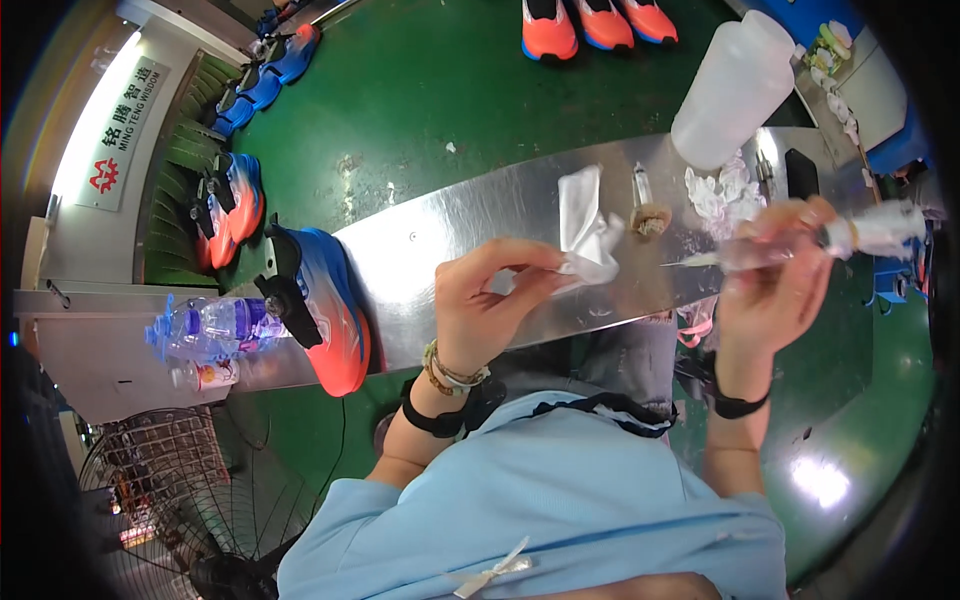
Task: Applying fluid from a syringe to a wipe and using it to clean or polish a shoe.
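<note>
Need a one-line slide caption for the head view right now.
Left hand pinches a white cloth while right hand holds a clear applicator tube over the metal bench.

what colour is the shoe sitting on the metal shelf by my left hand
Blue at the top fading to orange-red, with a black insert; the shoe shows in the head view.

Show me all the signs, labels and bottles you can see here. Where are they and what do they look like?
Sign: far left on the grey machine, a white slanted rectangle with a red emblem and dark lettering.
Water bottle: lying at left beside the orange-blue shoe, clear with a blue-purple label.
Small container: just below it, pale with a red-printed label.
Big plastic bottle: top right, cloudy white, no label showing.
</note>
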Available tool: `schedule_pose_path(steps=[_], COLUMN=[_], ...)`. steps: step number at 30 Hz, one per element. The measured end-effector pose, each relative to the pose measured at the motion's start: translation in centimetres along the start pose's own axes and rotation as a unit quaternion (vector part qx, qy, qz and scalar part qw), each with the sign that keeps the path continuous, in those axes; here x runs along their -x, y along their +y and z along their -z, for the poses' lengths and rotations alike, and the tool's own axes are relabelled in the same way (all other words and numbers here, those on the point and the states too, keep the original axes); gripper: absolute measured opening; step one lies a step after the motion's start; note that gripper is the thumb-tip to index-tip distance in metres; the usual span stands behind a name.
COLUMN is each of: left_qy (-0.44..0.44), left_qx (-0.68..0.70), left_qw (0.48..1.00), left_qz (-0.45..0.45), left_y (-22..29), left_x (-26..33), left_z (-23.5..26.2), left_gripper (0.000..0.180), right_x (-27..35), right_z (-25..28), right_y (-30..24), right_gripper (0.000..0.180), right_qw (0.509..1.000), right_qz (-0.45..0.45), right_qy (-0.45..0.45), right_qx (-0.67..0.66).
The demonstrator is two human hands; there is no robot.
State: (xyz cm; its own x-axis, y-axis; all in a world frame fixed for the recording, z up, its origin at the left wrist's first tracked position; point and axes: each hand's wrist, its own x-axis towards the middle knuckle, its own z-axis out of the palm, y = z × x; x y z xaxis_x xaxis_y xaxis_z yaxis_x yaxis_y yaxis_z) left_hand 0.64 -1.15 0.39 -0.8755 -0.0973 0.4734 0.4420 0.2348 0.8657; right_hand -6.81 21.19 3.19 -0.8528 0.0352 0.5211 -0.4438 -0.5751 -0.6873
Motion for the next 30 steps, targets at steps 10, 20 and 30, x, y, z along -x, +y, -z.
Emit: schedule_pose_path(steps=[10, 20, 30], left_qy=[-0.026, 0.013, 0.030], left_qx=[0.018, -0.015, -0.095], left_qw=[0.999, 1.000, 0.994], left_qz=[-0.039, 0.018, 0.054], left_y=[2.2, 2.6, 2.0], left_x=[0.0, 0.0, 0.7], left_z=[0.2, 0.4, 1.5], left_gripper=[0.027, 0.044, 0.023], right_x=[0.2, 0.4, 1.3], right_z=[-5.9, -7.0, -7.4], right_y=[1.5, 2.3, 5.1], right_gripper=[0.029, 0.028, 0.030], right_qw=[0.996, 0.992, 0.981], right_qz=[-0.073, -0.107, -0.161], right_qy=[-0.045, -0.054, -0.087], right_qx=[-0.006, 0.046, 0.071])
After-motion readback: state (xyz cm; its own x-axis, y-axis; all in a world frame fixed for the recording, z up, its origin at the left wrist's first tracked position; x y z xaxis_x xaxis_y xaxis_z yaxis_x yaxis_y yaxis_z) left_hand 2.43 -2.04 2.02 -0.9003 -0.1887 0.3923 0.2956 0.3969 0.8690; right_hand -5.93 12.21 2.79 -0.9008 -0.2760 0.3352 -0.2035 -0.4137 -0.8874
